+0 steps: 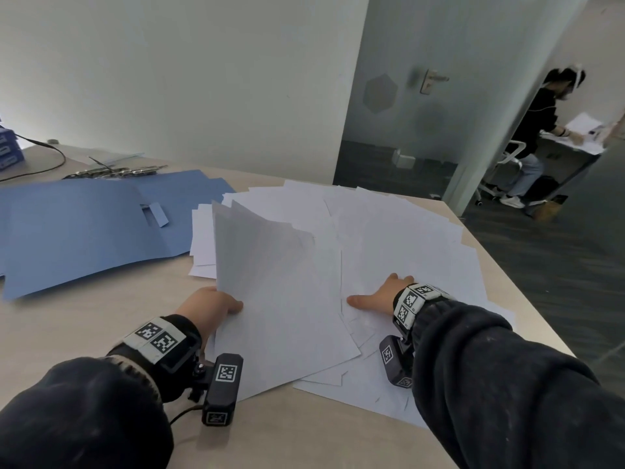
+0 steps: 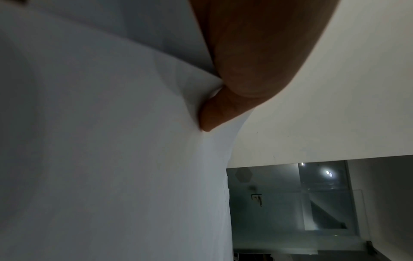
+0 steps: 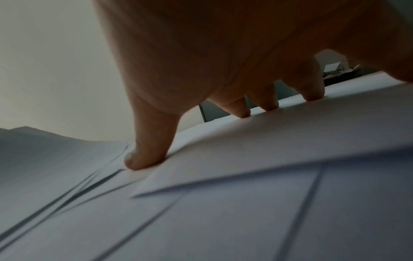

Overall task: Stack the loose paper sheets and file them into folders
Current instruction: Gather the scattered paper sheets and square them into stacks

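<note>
Loose white sheets [image 1: 389, 238] lie fanned over the right half of the beige table [image 1: 101, 316]. My left hand [image 1: 211, 308] pinches the near left edge of a gathered bundle of sheets [image 1: 280, 292], its far end tilted up off the table; in the left wrist view the thumb [image 2: 214, 116] presses into that bundle [image 2: 111, 159]. My right hand [image 1: 378, 294] lies on the spread sheets with fingers extended; in the right wrist view its fingertips [image 3: 143, 159] press down on the paper [image 3: 268, 141]. Open blue folders [image 1: 84, 228] lie flat at the left.
Metal binder clips [image 1: 115, 171] and a black cable [image 1: 44, 154] sit behind the folders, blue boxes [image 1: 8, 148] at the far left. The table's right edge drops to dark floor. Beyond a glass door [image 1: 422, 96], another person [image 1: 537, 130] sits working with paper.
</note>
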{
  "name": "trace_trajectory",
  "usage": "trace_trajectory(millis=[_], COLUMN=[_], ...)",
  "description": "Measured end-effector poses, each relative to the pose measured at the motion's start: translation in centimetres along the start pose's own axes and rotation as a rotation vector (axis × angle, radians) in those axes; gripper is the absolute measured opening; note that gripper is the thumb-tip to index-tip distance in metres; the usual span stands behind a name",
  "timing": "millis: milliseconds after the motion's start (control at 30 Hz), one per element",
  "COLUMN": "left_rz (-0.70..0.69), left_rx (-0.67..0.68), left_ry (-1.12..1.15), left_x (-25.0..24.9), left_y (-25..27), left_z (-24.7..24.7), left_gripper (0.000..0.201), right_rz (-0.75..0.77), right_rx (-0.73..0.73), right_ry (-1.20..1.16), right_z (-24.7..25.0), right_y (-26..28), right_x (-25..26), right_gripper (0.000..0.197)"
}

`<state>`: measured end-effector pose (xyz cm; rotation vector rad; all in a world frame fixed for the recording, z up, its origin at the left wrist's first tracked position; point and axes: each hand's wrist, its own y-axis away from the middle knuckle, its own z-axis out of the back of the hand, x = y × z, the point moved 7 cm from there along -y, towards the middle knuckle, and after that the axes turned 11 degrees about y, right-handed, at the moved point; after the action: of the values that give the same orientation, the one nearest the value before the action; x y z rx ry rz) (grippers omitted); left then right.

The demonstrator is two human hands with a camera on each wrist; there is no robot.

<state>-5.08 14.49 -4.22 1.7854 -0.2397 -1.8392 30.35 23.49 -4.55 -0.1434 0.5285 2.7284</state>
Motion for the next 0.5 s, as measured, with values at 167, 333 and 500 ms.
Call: trace_trajectory(millis=[167, 333, 500], left_rz=[0.001, 0.037, 0.075], left_rx=[-0.004, 0.022, 0.055], left_ry=[-0.006, 0.058, 0.105], left_x=[-0.1, 0.4, 0.8], left_y=[0.1, 0.2, 0.2], left_z=[0.0, 0.1, 0.2], left_gripper=[0.017, 0.014, 0.017], right_rz=[0.096, 0.134, 0.3], right_rx=[-0.029, -0.14, -0.219], right_ry=[0.025, -0.06, -0.305], right_z=[1.0, 2.9, 5.5], right_y=[-0.1, 0.4, 3.0], right_x=[0.2, -1.3, 0.2], right_gripper=[0.107, 0.042, 0.033])
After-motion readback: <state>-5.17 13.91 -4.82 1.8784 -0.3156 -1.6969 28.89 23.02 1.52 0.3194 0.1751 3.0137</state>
